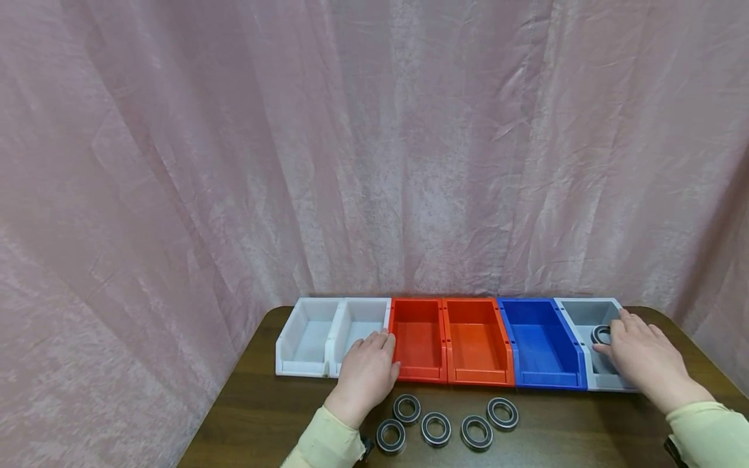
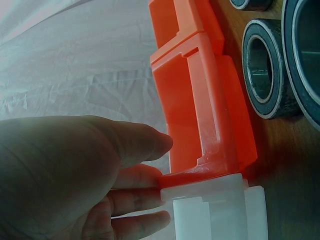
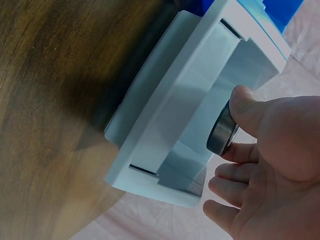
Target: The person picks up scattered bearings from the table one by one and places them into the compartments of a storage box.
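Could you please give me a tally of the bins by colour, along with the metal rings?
White bins: 2
Red-orange bins: 2
Blue bin: 1
Grey bin: 1
Metal rings: 6 (5 on the table, 1 in the right hand)
Total: 12

Soft, even light fills the head view, with a pale sheen on the curtain (image 1: 404,162) beyond the left hand (image 1: 365,374) and right hand (image 1: 646,354). Wrist views look dimmer and cooler; across from the right hand, a soft shadow darkens the table (image 3: 55,100).
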`<action>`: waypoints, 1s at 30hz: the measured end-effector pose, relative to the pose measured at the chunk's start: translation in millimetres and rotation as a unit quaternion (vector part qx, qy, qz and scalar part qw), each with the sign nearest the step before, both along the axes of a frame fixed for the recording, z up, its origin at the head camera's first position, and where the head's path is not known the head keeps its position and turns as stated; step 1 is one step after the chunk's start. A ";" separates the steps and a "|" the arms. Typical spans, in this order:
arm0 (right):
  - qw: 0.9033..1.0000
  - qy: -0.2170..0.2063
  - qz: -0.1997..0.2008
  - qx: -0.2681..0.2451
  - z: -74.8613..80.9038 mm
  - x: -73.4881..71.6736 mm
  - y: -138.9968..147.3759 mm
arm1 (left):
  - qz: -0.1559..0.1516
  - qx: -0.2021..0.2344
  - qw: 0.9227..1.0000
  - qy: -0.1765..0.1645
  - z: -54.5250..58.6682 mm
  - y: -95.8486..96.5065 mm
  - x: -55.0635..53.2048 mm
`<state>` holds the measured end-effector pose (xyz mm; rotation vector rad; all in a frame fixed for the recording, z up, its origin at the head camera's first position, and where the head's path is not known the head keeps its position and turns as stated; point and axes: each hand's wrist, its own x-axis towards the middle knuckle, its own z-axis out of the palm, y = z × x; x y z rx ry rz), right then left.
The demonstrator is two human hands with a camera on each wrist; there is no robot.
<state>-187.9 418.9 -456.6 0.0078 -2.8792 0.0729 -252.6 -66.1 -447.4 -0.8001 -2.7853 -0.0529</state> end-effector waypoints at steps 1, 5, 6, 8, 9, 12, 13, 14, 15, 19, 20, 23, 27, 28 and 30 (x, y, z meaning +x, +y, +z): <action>1.000 -0.001 -0.001 -0.001 -0.6 -0.4 0.2 | -0.001 0.000 1.000 0.002 0.0 0.1 -0.1; 1.000 -0.006 -0.003 -0.007 -2.3 -1.3 0.5 | -0.001 0.001 1.000 0.003 -0.9 0.0 -0.3; 1.000 -0.008 -0.004 -0.008 -2.6 -1.5 0.3 | -0.002 0.001 1.000 0.004 -0.9 0.0 -0.1; 1.000 -0.014 -0.006 -0.010 -2.9 -2.1 -0.5 | -0.004 0.000 1.000 0.013 -1.6 -0.6 0.2; 1.000 -0.016 -0.007 -0.009 -2.8 -2.3 -0.9 | -0.006 0.000 1.000 0.019 -1.8 -0.8 0.4; 1.000 -0.026 -0.009 -0.006 -2.4 -3.0 -2.0 | -0.013 -0.002 0.999 0.038 -3.0 -1.7 1.0; 1.000 -0.029 -0.010 -0.006 -2.3 -3.2 -2.2 | -0.014 -0.002 0.999 0.042 -3.5 -2.1 1.1; 0.999 -0.032 -0.011 -0.006 -2.3 -3.4 -2.4 | -0.015 -0.002 0.999 0.044 -3.2 -2.1 1.2; 0.999 -0.034 -0.011 -0.005 -2.4 -3.6 -2.4 | -0.015 -0.002 0.999 0.044 -3.1 -2.1 1.1; 0.999 -0.039 -0.012 -0.004 -4.8 -5.2 -0.4 | -0.012 -0.005 0.999 0.034 -2.2 -1.4 0.3; 0.999 -0.041 -0.012 -0.005 -6.1 -6.1 0.6 | -0.012 -0.006 0.999 0.031 -1.8 -1.2 0.1; 0.999 -0.044 -0.012 -0.006 -9.1 -8.3 2.9 | -0.009 -0.007 1.000 0.022 -1.2 -1.0 0.1; 0.999 -0.041 -0.012 -0.004 -11.0 -8.7 2.1 | -0.008 -0.007 1.000 0.022 -1.3 -1.1 0.6; 0.999 -0.041 -0.012 -0.003 -11.2 -8.6 1.3 | -0.009 -0.007 1.000 0.024 -1.2 -1.1 0.7; 0.999 -0.040 -0.015 0.000 -12.5 -8.7 -0.1 | -0.009 -0.006 1.000 0.026 -1.2 -1.1 0.9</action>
